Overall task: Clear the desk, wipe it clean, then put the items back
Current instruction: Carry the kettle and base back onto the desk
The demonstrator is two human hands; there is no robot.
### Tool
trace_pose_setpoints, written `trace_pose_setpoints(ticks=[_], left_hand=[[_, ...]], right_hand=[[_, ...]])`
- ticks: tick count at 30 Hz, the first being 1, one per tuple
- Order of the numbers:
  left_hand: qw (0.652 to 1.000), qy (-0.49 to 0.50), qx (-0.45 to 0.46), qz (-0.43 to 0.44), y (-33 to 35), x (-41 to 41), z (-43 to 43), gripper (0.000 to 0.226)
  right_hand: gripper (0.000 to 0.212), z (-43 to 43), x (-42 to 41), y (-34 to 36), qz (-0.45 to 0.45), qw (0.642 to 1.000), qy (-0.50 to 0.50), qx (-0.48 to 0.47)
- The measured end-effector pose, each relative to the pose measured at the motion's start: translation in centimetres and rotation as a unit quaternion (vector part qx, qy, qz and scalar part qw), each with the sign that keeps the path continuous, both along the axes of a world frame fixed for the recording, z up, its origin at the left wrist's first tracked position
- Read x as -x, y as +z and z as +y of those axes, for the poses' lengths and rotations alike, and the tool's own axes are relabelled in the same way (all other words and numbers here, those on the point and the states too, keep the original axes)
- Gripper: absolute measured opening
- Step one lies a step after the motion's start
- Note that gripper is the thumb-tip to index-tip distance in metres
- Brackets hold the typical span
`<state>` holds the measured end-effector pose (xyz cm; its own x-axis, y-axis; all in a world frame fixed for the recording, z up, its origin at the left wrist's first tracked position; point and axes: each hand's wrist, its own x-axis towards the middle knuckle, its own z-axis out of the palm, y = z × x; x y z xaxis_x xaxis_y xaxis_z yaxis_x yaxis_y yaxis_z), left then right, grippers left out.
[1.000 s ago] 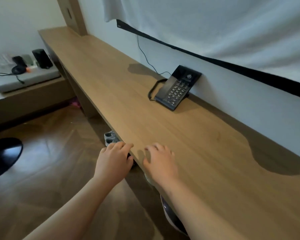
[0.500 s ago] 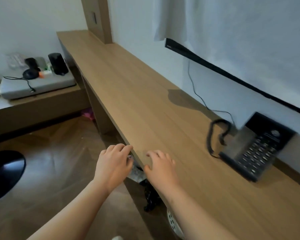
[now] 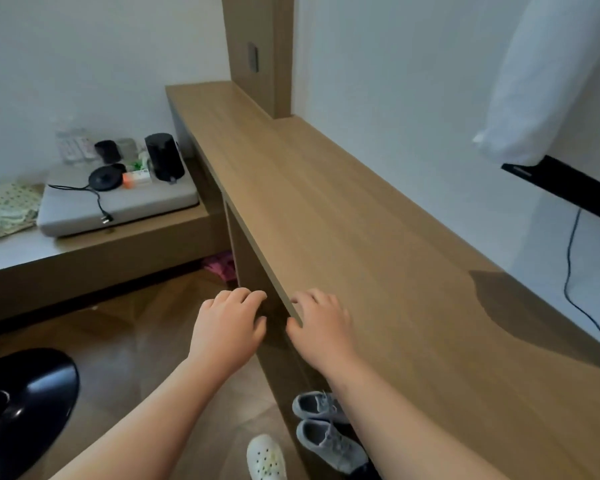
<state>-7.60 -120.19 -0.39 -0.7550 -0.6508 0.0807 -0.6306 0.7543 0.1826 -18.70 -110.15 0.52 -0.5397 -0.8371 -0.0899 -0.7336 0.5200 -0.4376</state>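
Black stool base (image 3: 25, 403): lower left of the frame, on the wood floor and well apart from the table; probably pushed back to leave standing room.
Patterned cloth (image 3: 7, 209): left edge, lying on the low bench (image 3: 84, 258).
Grey pad (image 3: 125, 209): left of centre, on the same bench; it seems to serve as a parking spot for things taken off the table.
Small items: a round black base with cord (image 3: 105, 178), an orange-and-white box (image 3: 137, 177) and a dark cylinder (image 3: 164, 155) stand close together on the pad's far end.
Left hand (image 3: 227, 327): lower centre, hovering just off the table's front edge, fingers loosely curled and holding nothing.
Table (image 3: 361, 237): wooden top running from upper centre to lower right, with nothing standing on the part in view. I judge the clearing done; whether it has been wiped cannot be told.
Right hand (image 3: 321, 323): relaxed and holding nothing, its fingertips resting on the table top at the edge.
Shoes: 2 grey sneakers (image 3: 326, 427) and 1 white clog (image 3: 265, 457) under the table, out of the way.
White cloth (image 3: 548, 81): upper right, draped over a black screen (image 3: 568, 188).
Writing: none legible; the print on the box is too small to read.
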Motion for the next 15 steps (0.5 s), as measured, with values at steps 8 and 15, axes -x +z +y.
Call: trace_pose_setpoints(ticks=[8, 15], left_hand=[[0.999, 0.048, -0.002, -0.010, 1.2, 3.6, -20.0, 0.043], [0.996, 0.087, -0.013, -0.020, -0.7, 3.7, -37.3, 0.042]], right_hand=[[0.038, -21.7, 4.4, 1.0, 0.005, 0.999, 0.049, 0.009], [0.037, -39.1, 5.0, -1.2, 0.004, 0.997, 0.079, 0.000]])
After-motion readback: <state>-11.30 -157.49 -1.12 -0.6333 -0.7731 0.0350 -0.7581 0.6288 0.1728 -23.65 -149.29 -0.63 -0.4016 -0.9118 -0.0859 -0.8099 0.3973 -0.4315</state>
